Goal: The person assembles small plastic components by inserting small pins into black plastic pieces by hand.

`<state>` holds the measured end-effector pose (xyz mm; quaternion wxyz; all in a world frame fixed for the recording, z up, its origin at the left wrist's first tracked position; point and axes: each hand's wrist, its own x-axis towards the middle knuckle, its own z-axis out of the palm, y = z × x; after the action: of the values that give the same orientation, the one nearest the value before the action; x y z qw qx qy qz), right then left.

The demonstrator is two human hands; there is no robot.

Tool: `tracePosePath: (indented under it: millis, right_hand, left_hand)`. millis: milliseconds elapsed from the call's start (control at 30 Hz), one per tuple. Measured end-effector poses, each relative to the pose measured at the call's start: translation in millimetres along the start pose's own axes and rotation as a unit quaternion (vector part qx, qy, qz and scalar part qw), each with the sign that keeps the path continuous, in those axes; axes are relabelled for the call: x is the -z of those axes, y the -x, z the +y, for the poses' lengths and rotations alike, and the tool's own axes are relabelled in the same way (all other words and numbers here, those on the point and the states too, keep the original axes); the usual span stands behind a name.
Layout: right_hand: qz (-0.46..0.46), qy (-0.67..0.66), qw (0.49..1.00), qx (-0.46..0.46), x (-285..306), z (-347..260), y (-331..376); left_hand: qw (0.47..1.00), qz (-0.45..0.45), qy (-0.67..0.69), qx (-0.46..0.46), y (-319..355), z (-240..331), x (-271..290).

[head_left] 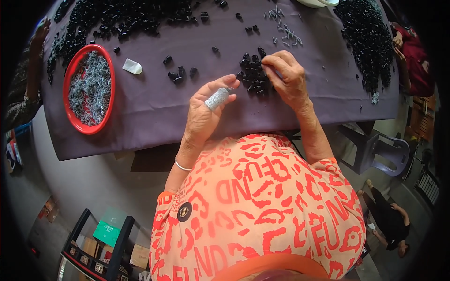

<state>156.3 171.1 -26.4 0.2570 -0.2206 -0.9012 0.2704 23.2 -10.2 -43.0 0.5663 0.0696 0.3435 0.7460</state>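
Observation:
My left hand (202,108) is curled above the near part of the table. A grey, glittery wrap (217,99) covers one of its digits, and a thin metal pin (230,88) shows at that tip. My right hand (289,78) has thumb and forefinger pinched together at the edge of a small heap of black plastic parts (253,77). What lies between those fingertips is too small to make out. Several more black parts (178,75) lie loose to the left of my left hand.
A red oval basin (111,100) full of metal pins stands on the left of the purple tablecloth (154,103). Near it lies a white finger cot (132,66). Large black heaps (136,16) (365,42) spread far left and right. Loose pins (288,33) lie beyond. Other people sit at both sides.

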Motion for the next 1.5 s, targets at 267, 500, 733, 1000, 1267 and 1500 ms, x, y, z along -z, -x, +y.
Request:
tracePosePath:
  millis: [267, 500, 733, 1000, 1267, 1500]
  right_hand:
    - [-0.084, 0.149, 0.981, 0.089, -7, -4, -20]
    - [-0.056, -0.280, 0.945, -0.157, 11, -20, 3]
    - [-0.055, -0.527, 0.820, -0.217, 14, -31, 14]
    - [-0.024, -0.322, 0.946, -0.016, 26, -58, 23]
    - [0.004, -0.299, 0.954, 0.002, 25, -74, 28]
    - [0.017, -0.274, 0.961, 0.012, 23, -75, 27]
  left_hand:
    - [1.000, 0.000, -0.001, -0.022, 1, -4, 1]
    - [1.000, 0.008, 0.004, -0.024, 2, -5, 3]
    - [0.999, 0.036, 0.001, -0.032, 7, -4, -3]
    - [0.994, 0.045, -0.083, -0.059, 23, 11, -42]
    - [0.985, 0.036, -0.144, -0.086, 30, 11, -51]
    - [0.982, 0.061, -0.153, -0.089, 30, 9, -53]
